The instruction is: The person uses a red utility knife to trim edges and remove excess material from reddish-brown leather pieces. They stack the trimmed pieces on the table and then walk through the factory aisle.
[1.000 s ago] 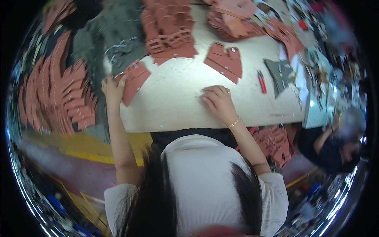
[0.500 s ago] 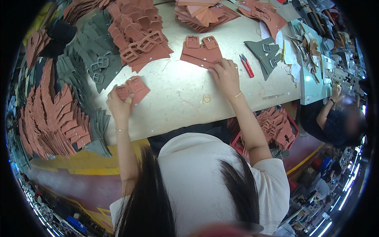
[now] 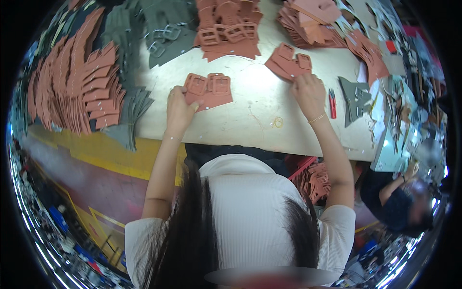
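My left hand [image 3: 183, 108] pinches a terracotta leather-like piece with two covered buckles [image 3: 215, 96]; the thumb lies on top at its lower left corner, the fingers along its left side. Farther right, a like piece with two buckles [image 3: 284, 63] lies tilted on the table. The bent fingers of my right hand [image 3: 309, 94] close on its lower right edge; their tips are partly hidden. Red-handled thread snips [image 3: 332, 105] lie right of this hand. A dark green piece with two metal buckles [image 3: 353, 102] rests beyond them.
Stacks of terracotta pieces [image 3: 98, 94] and green pieces [image 3: 126, 118] cover the table's left. More buckled terracotta pieces [image 3: 227, 36] are heaped at the back. A yellow ring of thread [image 3: 277, 122] lies near the front. A red crate [image 3: 301, 173] stands below the edge; another person [image 3: 394, 197] sits at right.
The whole view has turned and shifted. My left hand has brought its buckled piece slightly right, toward the other one. My right hand stays at the lower edge of its piece.
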`<state>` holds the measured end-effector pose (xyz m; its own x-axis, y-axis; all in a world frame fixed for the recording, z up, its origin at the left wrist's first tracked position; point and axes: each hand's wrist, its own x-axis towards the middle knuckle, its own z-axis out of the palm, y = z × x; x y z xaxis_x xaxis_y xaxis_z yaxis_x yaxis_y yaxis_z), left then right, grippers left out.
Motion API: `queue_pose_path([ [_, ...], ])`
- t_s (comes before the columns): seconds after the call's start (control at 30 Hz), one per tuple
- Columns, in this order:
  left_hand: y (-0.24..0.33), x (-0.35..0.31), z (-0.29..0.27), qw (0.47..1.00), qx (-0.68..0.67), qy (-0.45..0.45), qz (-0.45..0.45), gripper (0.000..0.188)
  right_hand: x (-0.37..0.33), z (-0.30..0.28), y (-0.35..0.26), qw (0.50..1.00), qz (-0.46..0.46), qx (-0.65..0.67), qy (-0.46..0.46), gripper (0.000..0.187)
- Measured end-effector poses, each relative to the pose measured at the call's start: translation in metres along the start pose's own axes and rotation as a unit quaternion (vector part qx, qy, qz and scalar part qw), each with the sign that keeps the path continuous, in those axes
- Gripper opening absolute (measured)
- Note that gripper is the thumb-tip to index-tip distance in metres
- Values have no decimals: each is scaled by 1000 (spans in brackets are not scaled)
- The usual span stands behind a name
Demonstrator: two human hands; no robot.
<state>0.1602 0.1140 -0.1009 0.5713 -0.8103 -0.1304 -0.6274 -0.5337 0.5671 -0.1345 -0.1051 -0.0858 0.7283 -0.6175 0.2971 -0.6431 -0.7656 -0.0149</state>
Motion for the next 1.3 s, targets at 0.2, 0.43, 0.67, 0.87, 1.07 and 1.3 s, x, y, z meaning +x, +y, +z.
queue_pose_path([
  [0.2, 7, -2, 1, 999, -31, 4, -25, 43, 32, -48, -24, 977, 68, 101, 173, 5],
  [0.43, 0, -1, -7, 999, -28, -20, -27, 33, 50, -67, -74, 953, 85, 276, 91, 15],
  [0.67, 0, 2, -20, 867, -405, -127, -261, 39, 28, 11, -140, 936, -204, 285, 46, 32],
  [0.87, -5, 8, -30, 815, -462, -188, -296, 64, 0, 42, -144, 928, -224, 297, 8, 32],
  [1.07, -9, 6, -20, 851, -420, -168, -266, 51, -3, 48, -142, 919, -262, 295, -26, 33],
  [1.3, 11, 0, -31, 906, -380, -92, -159, 30, -6, 33, -143, 926, -230, 294, -52, 27],
])
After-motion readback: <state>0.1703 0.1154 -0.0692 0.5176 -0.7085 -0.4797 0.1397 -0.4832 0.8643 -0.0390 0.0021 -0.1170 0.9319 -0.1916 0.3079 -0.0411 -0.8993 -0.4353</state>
